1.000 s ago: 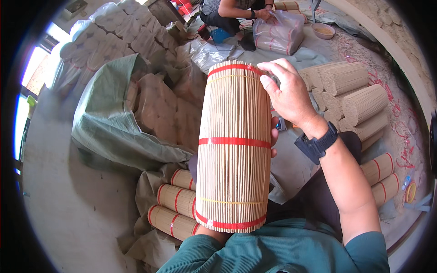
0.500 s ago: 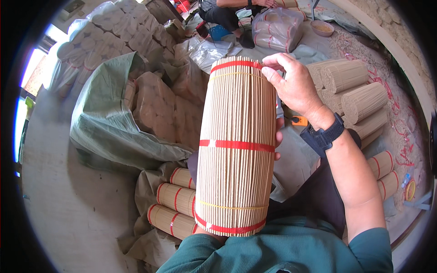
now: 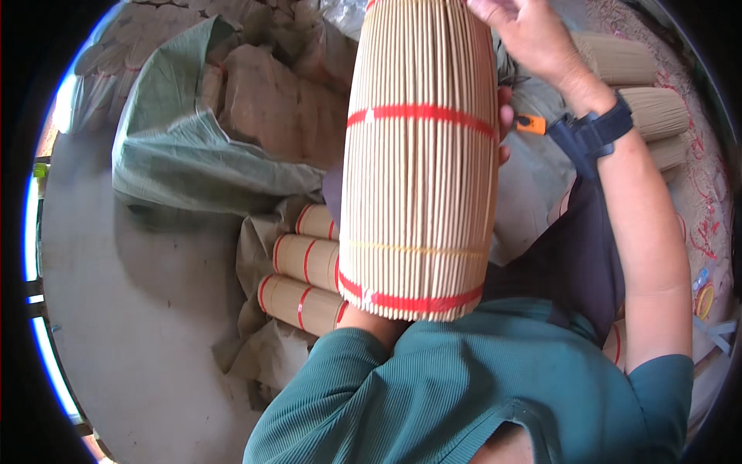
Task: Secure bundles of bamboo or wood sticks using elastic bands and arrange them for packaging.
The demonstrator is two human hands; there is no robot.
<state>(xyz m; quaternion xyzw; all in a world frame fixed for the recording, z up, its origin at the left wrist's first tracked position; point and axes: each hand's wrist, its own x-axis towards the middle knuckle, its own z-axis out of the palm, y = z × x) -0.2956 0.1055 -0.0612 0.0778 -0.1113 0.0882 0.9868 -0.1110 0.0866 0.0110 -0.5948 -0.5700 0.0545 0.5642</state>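
A large round bundle of thin wooden sticks (image 3: 421, 189) fills the middle of the view, standing nearly upright before my chest. Red bands circle its top, middle and bottom, and a thin yellow band shows above the lowest red one. My left forearm passes underneath and behind it. Of my left hand (image 3: 505, 125), only fingertips show, curled round the bundle's right side. My right hand (image 3: 537, 39) is at the upper right rim, thumb and fingers closed against the bundle's edge. The picture's top edge cuts off part of that grip.
Several smaller red-banded stick bundles (image 3: 301, 304) lie on brown cloth at left. Behind them is a green woven sack (image 3: 166, 147) with wrapped packs inside. Unbanded stick bundles (image 3: 653, 112) are stacked at right. An orange device (image 3: 532, 124) lies beyond my right wrist.
The view has tipped down, so the big bundle and both hands appear higher. The bundle also looks larger and nearer. My grip looks about the same; the other person is out of view.
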